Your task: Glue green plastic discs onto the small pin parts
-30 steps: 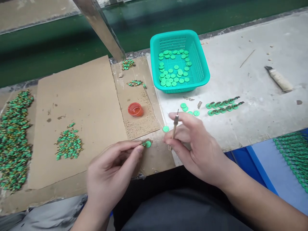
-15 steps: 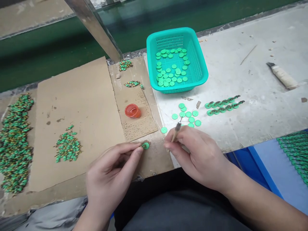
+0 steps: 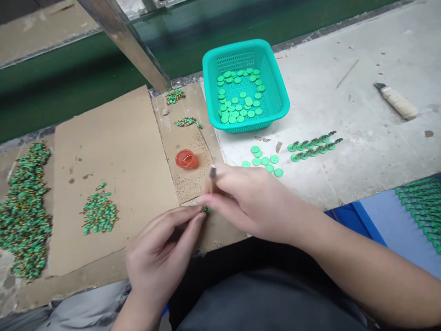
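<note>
My left hand is closed, thumb and forefinger pinching a small green-and-dark painted piece just in front of the cardboard strip. Most of the green disc at those fingertips is hidden by my right hand. My right hand, slightly blurred, is closed around a slim wooden-handled tool with a dark collar, held upright beside my left fingertips. Its fine tip does not show now. Loose green discs with small holes lie beyond my right hand. Two rows of discs with dark pieces on them lie further right.
A teal basket with green discs stands at the back. A red cup sits on the cardboard strip. Piles of small green-and-gold pieces are at left. A wrapped-handle blade lies right; a metal post rises behind.
My right hand has moved left with the tool, up to my left fingertips, and now covers much of the disc there. My left hand keeps its pinch. The view has shifted slightly.
</note>
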{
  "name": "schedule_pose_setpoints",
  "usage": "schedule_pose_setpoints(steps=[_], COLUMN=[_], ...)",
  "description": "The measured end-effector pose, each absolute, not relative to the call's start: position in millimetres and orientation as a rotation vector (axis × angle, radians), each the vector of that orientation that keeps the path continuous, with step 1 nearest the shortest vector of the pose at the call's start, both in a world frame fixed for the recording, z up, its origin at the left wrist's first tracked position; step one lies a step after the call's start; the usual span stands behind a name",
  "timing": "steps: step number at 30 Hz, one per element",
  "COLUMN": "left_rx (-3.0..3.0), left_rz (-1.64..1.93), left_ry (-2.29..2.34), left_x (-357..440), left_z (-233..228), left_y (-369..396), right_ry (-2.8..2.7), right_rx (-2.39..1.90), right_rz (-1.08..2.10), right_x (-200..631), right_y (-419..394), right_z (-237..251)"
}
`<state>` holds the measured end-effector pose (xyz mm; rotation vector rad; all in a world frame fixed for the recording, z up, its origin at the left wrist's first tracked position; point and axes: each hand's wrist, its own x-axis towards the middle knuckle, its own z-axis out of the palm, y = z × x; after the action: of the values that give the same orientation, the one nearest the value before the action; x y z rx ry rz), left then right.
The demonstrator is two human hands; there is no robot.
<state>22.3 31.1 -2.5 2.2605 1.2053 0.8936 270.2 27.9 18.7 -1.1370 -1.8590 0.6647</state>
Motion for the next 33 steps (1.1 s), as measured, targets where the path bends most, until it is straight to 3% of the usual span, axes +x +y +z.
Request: schedule_pose_setpoints(steps=[16,33], left_rx=[2.185,2.175], left_rz=[0.906,0.886], left_ry=[1.253,1.340], left_x=[23.8,26.3], left_z=[-4.0,-1.2], left_y=[28.7,30.4], right_ry=[-1.940,-2.022], right_rx=[-1.099,-0.925], right_rz=[0.783,0.707], right_x=[264.3,259.1], right_y=[45.2,44.8], right_z=[11.4,6.1])
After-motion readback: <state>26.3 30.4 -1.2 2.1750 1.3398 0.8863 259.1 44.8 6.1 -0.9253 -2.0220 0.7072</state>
